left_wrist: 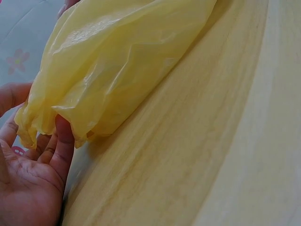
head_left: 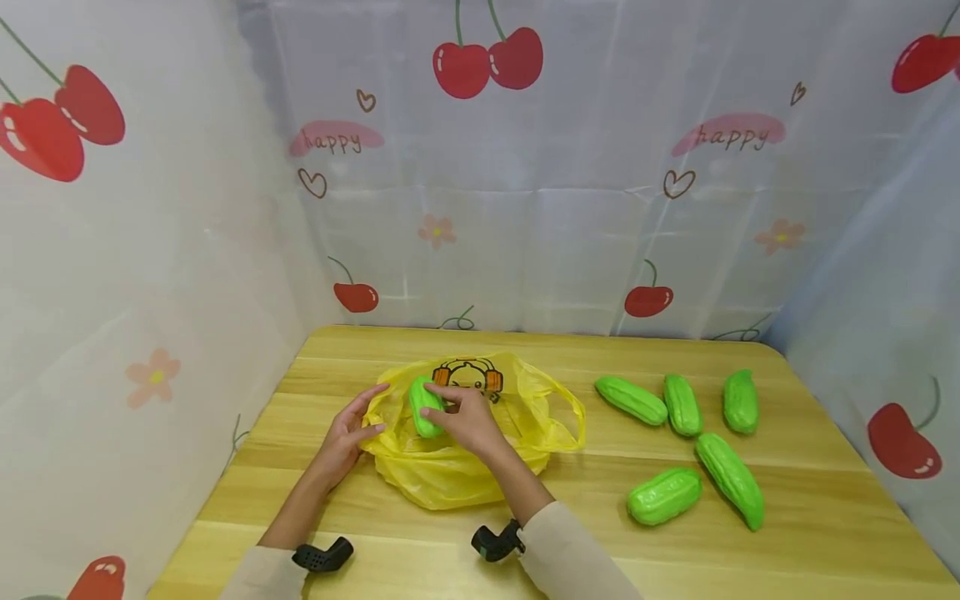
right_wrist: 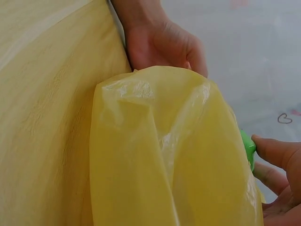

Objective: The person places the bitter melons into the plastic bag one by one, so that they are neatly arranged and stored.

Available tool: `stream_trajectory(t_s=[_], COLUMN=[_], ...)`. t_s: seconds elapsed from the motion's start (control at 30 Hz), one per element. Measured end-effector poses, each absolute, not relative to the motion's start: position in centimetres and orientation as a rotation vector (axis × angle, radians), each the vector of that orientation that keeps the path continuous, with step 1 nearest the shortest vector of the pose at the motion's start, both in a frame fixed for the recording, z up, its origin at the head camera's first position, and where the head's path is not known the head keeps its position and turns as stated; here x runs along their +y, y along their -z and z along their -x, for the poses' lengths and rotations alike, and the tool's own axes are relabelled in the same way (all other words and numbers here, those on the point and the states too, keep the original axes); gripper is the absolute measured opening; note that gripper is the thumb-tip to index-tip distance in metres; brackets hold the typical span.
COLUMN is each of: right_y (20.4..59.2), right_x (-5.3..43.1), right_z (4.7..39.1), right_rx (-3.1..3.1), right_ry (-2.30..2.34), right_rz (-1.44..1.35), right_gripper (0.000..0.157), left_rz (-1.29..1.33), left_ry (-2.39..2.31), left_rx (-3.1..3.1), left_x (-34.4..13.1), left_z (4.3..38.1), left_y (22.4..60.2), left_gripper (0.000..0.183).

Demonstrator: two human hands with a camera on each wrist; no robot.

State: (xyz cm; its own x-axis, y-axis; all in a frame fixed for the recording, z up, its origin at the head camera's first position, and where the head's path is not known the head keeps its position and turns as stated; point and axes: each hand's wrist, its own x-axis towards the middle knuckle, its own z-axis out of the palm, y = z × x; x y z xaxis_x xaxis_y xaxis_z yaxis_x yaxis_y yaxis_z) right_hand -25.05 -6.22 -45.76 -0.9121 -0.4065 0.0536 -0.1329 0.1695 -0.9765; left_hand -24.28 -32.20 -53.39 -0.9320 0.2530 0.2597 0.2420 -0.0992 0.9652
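Note:
A yellow plastic bag (head_left: 442, 483) with a cartoon print lies on the table, its mouth spread wide. My left hand (head_left: 348, 437) grips the bag's left rim, fingers on the far side and thumb on the near side. In the left wrist view that hand (left_wrist: 35, 179) has the gathered edge of the bag between thumb and fingers. Over the bag's mouth, my right hand (head_left: 468, 421) pinches a long green ridged toy vegetable (head_left: 423, 404) between thumb and fingers. The right wrist view shows only its green end (right_wrist: 248, 147) beyond the bag wall, by the right fingertips.
Several similar green toy vegetables lie right of the bag, including a plump one (head_left: 665, 497) near the front and a tapered one (head_left: 731, 479) beside it. A bag handle loop (head_left: 573, 408) reaches toward them. Printed curtains (head_left: 540, 233) stand behind the wooden table (head_left: 600, 550).

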Motion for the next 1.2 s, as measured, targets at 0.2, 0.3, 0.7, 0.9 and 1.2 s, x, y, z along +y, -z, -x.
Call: stream_trajectory(t_s=[0.2, 0.3, 0.7, 0.9, 1.2], right_y=[46.0, 46.5, 47.1, 46.8, 46.9], right_x=[-6.5, -6.7, -7.3, -7.3, -7.2], right_z=[24.8, 24.6, 24.6, 24.6, 24.7], right_rx=[2.288, 2.317, 2.359, 2.361, 2.359], right_ry=[1.794, 1.761, 1.71, 1.653, 1.628], right_rz=[0.521, 0.516, 0.52, 0.539, 0.515], right_gripper=[0.046, 0.046, 0.046, 0.043, 0.044], left_rz=[-0.597, -0.592, -0.605, -0.615, -0.601], left_ry=[-2.245, -2.235, -2.258, -2.275, -2.248], left_rx=[2.103, 2.104, 2.07, 2.056, 2.074], left_x=[-32.0, -32.0, -32.1, -32.2, -32.1], left_z=[24.3, 24.0, 23.8, 24.0, 24.2], left_y=[53.6, 53.7, 53.9, 53.5, 53.4], left_gripper=[0.062, 0.062, 0.063, 0.062, 0.063])
